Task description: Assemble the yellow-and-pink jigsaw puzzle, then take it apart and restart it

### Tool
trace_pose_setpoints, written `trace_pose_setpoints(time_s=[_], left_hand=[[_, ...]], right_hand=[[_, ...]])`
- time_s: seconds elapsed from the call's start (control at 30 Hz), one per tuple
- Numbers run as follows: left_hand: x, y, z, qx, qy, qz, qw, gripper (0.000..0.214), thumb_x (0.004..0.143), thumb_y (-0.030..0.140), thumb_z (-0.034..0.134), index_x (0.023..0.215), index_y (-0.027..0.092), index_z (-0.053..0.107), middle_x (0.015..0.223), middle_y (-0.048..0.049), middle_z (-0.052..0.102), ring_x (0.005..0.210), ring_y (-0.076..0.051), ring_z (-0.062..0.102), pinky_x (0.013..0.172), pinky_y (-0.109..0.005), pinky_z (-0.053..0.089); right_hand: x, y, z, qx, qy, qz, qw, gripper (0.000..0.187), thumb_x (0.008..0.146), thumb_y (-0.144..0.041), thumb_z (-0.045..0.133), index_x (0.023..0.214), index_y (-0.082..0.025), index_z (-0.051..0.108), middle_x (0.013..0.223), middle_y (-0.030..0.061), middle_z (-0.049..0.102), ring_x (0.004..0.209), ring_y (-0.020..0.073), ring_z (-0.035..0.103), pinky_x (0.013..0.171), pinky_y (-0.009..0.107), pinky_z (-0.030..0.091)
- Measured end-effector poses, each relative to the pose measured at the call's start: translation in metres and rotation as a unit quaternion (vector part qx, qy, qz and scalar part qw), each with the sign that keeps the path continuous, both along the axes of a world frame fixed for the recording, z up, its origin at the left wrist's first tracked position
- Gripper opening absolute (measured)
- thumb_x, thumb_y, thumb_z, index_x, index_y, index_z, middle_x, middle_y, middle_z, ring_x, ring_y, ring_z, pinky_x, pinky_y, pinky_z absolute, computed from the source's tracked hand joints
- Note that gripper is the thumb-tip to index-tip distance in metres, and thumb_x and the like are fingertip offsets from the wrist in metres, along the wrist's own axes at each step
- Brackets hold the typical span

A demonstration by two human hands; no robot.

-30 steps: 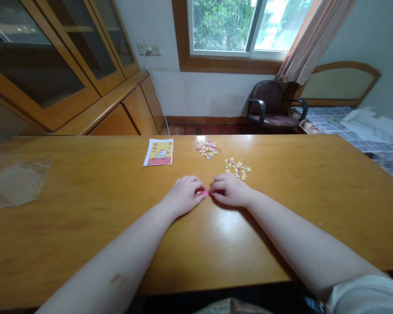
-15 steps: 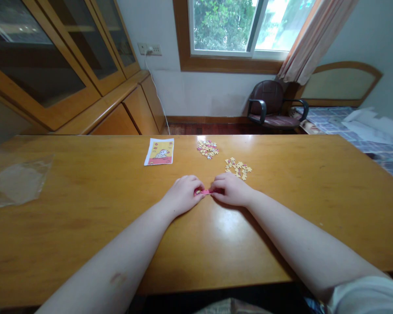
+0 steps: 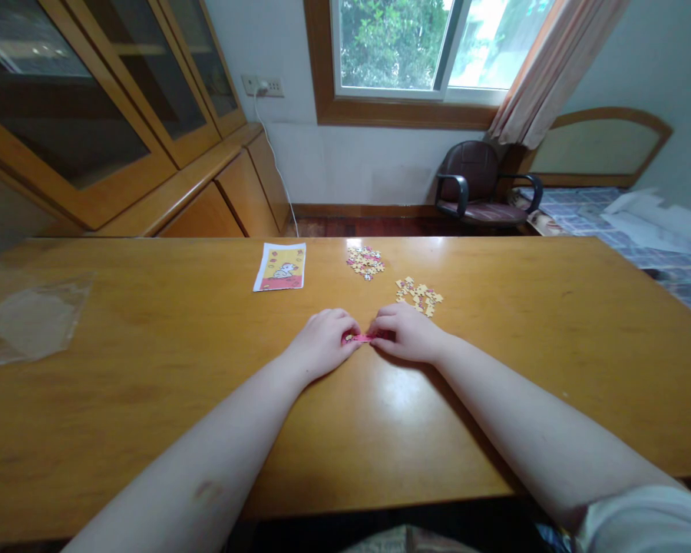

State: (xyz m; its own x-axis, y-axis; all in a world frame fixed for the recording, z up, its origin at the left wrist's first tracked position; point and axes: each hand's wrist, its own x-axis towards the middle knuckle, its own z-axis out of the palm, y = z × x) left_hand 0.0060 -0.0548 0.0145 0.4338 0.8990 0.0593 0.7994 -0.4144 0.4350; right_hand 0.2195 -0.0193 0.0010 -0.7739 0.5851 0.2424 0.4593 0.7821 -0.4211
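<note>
Pink jigsaw puzzle pieces (image 3: pixel 362 338) form a short strip low over the table, partly covered by my fingers. My left hand (image 3: pixel 323 339) is closed on the strip's left end, and my right hand (image 3: pixel 406 332) pinches its right end. Where one piece meets another is too small to make out. Just beyond my right hand lies a loose group of yellow puzzle pieces (image 3: pixel 418 296). Farther back sits a mixed pile of pink, white and yellow pieces (image 3: pixel 365 263). To the left is a picture card (image 3: pixel 281 269) with a white animal on yellow and pink.
A clear plastic bag (image 3: pixel 31 319) lies at the left of the wooden table (image 3: pixel 207 322). Glass-doored cabinets (image 3: pixel 115 115) stand at the left; beyond the table's far edge are an office chair (image 3: pixel 477 184) and a bed (image 3: pixel 587 211).
</note>
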Motion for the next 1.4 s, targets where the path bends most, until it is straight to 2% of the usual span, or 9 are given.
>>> trace_pose_setpoints(time_s=[0.57, 0.8, 1.07, 1.4], left_hand=[[-0.005, 0.002, 0.003, -0.01, 0.001, -0.005, 1.0, 0.014, 0.082, 0.033, 0.062, 0.082, 0.021, 0.069, 0.09, -0.0045, 0.063, 0.084, -0.021, 0.059, 0.076, -0.032, 0.047], [-0.008, 0.002, 0.004, 0.006, 0.013, -0.007, 1.0, 0.016, 0.08, 0.034, 0.066, 0.088, 0.021, 0.067, 0.089, -0.0048, 0.063, 0.083, -0.02, 0.059, 0.075, -0.031, 0.047], [-0.008, 0.002, 0.01, -0.003, 0.029, 0.0, 1.0, 0.017, 0.083, 0.037, 0.062, 0.082, 0.021, 0.069, 0.087, -0.0048, 0.064, 0.083, -0.02, 0.06, 0.075, -0.032, 0.047], [-0.008, 0.001, 0.01, -0.011, 0.034, -0.001, 0.999, 0.02, 0.084, 0.039, 0.06, 0.085, 0.023, 0.071, 0.089, -0.0047, 0.064, 0.084, -0.021, 0.06, 0.077, -0.032, 0.047]], right_hand=[[0.002, 0.0, 0.001, 0.0, 0.005, 0.012, 1.0, 0.012, 0.085, -0.024, 0.063, 0.086, -0.02, 0.074, 0.081, 0.0048, 0.066, 0.077, 0.0166, 0.06, 0.077, 0.031, 0.043], [0.001, -0.002, 0.003, 0.006, -0.004, 0.018, 1.0, 0.013, 0.086, -0.024, 0.061, 0.089, -0.019, 0.072, 0.083, 0.0054, 0.066, 0.079, 0.0171, 0.061, 0.078, 0.031, 0.043], [0.001, -0.003, 0.005, -0.005, -0.005, 0.051, 0.999, 0.017, 0.087, -0.027, 0.061, 0.099, -0.022, 0.072, 0.088, 0.0054, 0.067, 0.082, 0.0172, 0.061, 0.078, 0.031, 0.043], [0.001, -0.002, 0.003, -0.013, -0.008, 0.058, 0.998, 0.018, 0.087, -0.028, 0.062, 0.099, -0.022, 0.074, 0.089, 0.0055, 0.068, 0.083, 0.0173, 0.061, 0.078, 0.032, 0.043]])
